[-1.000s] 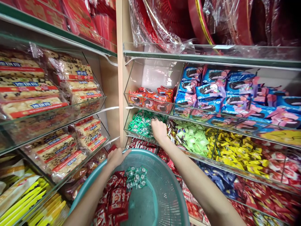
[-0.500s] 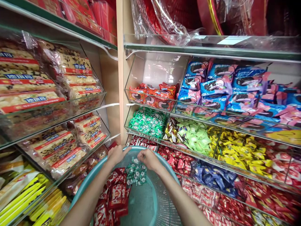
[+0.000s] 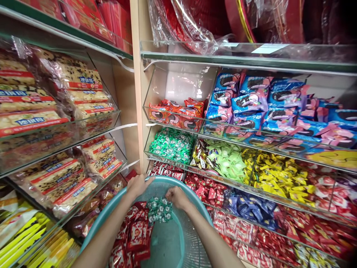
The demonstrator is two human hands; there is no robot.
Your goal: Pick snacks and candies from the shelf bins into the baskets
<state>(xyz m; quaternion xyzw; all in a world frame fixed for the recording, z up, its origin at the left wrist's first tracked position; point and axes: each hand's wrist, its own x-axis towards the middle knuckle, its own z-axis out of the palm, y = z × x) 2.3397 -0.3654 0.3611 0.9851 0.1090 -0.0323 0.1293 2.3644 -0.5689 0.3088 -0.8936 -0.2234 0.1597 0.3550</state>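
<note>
A round teal plastic basket (image 3: 192,184) is in front of me at the bottom centre. My left hand (image 3: 137,185) grips its far left rim. Over the basket's inside, near the far right rim, my right hand (image 3: 176,196) is closed, with its fingers curled; anything inside them is hidden. Just left of it lies a small heap of green-wrapped candies (image 3: 159,209). Red packets (image 3: 138,233) fill the left part of the basket, and its bare bottom shows on the right.
Glass-fronted bins ahead hold green candies (image 3: 171,145), light-green packets (image 3: 229,158), yellow candies (image 3: 284,178) and blue cookie packs (image 3: 251,102). Shelves on the left carry wrapped pastry bars (image 3: 63,178). A wooden post (image 3: 137,93) separates the two sides.
The view has turned slightly right, so the shelves appear further left. My right hand has lowered a little inside the basket. My left hand stays on the rim.
</note>
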